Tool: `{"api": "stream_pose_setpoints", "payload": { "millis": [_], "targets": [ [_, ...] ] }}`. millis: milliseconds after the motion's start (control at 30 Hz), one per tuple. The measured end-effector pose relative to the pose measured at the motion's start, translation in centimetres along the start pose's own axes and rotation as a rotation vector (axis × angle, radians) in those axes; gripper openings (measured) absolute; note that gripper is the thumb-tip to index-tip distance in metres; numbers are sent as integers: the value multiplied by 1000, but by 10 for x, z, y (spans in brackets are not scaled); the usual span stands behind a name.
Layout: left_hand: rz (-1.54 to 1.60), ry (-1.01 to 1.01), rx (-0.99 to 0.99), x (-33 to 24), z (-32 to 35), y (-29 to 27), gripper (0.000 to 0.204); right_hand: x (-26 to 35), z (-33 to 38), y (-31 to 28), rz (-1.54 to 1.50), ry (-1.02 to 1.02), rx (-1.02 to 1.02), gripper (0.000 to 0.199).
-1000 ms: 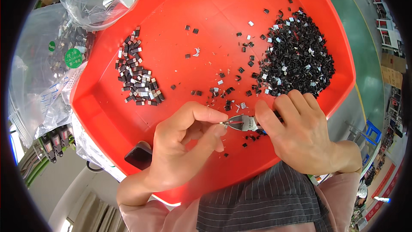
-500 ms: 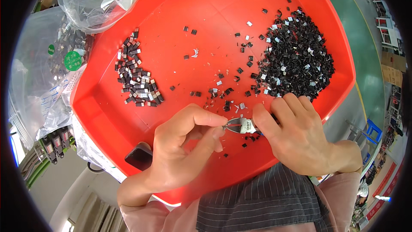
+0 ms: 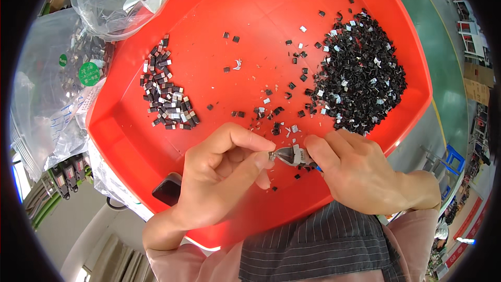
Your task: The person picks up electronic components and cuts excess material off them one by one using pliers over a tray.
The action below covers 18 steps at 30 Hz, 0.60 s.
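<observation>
My left hand [image 3: 219, 169] pinches a small metal piece [image 3: 272, 156] between thumb and fingertips; its exact kind is mostly hidden. My right hand [image 3: 360, 172] is wrapped round the handles of a pair of cutting pliers [image 3: 293, 155], largely covered by the fingers. The tips of the pliers meet the small piece at my left fingertips. Both hands are above the near part of a red tray [image 3: 209, 26]. To the right in the tray lies a big heap of black plastic bits [image 3: 360, 73] mixed with white scraps. Small black-and-silver connectors [image 3: 166, 94] form a pile on the left.
Clear plastic bags [image 3: 96, 18] with metal parts stand at the left, beside the tray. A dark phone-like object [image 3: 168, 189] lies near my left forearm. Loose black bits [image 3: 276, 128] and scraps are scattered across the tray's middle. A blue stool [image 3: 453, 161] is on the floor at right.
The pliers have turned slightly and the red gap between their jaws no longer shows. My right fingers have drawn in and moved a little nearer to me. My left hand has barely shifted.
</observation>
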<state>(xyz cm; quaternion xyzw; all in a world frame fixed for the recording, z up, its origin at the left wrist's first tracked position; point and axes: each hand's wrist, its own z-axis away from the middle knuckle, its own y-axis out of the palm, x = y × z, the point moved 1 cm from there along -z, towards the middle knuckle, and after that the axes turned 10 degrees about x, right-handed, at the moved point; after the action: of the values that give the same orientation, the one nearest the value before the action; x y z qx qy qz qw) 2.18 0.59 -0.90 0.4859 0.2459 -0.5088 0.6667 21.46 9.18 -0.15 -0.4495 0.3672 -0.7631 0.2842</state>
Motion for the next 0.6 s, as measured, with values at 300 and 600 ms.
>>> {"api": "stream_pose_setpoints", "payload": {
  "millis": [300,600],
  "targets": [
    [33,-23,10,4,-1,0,13,-3,-1,1,213,6,-112,27],
    [29,17,-16,5,-3,1,12,-5,-3,4,293,-3,-169,29]
  ]
}}
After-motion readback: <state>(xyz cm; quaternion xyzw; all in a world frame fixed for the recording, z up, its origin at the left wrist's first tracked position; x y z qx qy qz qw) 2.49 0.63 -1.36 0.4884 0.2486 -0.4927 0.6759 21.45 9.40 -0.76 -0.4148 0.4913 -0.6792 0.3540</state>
